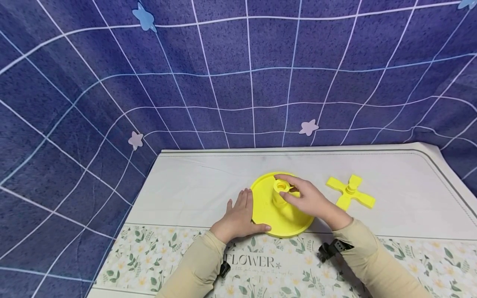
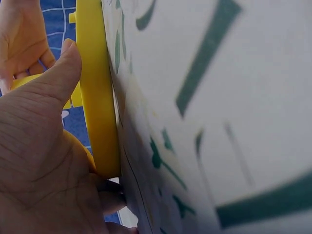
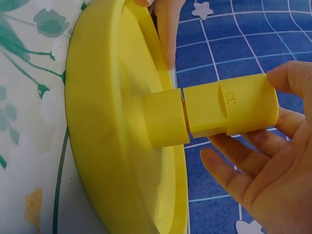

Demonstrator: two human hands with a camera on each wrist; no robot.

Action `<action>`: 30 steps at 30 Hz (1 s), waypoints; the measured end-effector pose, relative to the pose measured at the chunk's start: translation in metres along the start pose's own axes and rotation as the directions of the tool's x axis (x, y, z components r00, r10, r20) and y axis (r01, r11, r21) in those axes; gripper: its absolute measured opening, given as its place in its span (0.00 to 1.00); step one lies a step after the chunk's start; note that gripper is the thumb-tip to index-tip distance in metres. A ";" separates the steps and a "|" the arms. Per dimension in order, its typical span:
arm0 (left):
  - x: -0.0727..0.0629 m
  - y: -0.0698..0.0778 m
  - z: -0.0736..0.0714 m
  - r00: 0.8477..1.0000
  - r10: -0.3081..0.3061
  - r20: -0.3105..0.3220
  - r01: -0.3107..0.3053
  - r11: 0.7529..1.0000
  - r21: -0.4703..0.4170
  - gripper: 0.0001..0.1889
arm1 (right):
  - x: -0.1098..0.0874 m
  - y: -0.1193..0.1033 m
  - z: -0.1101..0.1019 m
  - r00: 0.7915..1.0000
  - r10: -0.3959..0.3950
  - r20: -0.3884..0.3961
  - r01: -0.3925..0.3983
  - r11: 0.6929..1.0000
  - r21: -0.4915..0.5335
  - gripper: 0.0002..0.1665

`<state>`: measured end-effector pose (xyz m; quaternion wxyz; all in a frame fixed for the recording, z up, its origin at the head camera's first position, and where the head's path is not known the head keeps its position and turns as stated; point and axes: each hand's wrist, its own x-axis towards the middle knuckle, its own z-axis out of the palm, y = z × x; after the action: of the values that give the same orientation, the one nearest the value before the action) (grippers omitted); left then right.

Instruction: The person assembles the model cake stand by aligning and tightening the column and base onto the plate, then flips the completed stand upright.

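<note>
A round yellow tray (image 1: 262, 207) with a raised rim lies on the table, with a short post (image 3: 165, 117) standing at its middle. On the post sits a yellow hollow cylinder (image 3: 248, 105) marked "33"; a thin gap shows where the two meet. My right hand (image 1: 311, 200) holds this cylinder near its upper end between thumb and fingers. Spread along the tray's left side, my left hand (image 1: 236, 219) has its fingers straight beside the edge. Its thumb touches the front of the rim (image 2: 97, 97).
Right of the tray lies a yellow four-armed cross piece (image 1: 352, 192) with a short threaded stub pointing up. A printed floral cloth (image 1: 167, 248) covers the table (image 1: 193, 186). Behind and to the left hangs a blue gridded curtain (image 1: 231, 91) with stars.
</note>
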<state>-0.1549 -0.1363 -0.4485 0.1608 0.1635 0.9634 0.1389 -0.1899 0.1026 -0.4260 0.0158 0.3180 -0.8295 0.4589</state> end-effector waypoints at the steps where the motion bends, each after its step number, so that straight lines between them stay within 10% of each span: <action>1: 0.000 0.000 0.000 1.000 0.001 -0.001 -0.001 1.000 0.002 0.66 | 0.000 0.000 0.000 1.000 0.008 0.007 -0.008 1.000 0.009 0.29; 19: -0.001 0.001 -0.001 1.000 0.000 0.004 0.000 1.000 0.001 0.66 | -0.003 -0.003 0.014 0.967 0.154 -0.202 -0.167 0.985 -0.048 0.25; 30: -0.001 0.002 -0.002 1.000 0.002 0.005 -0.002 1.000 0.000 0.65 | -0.004 -0.002 0.014 0.971 0.144 -0.190 -0.158 0.985 -0.063 0.30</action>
<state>-0.1545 -0.1349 -0.4454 0.1629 0.1648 0.9629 0.1384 -0.1818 0.0938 -0.4342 0.0698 0.2091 -0.8634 0.4538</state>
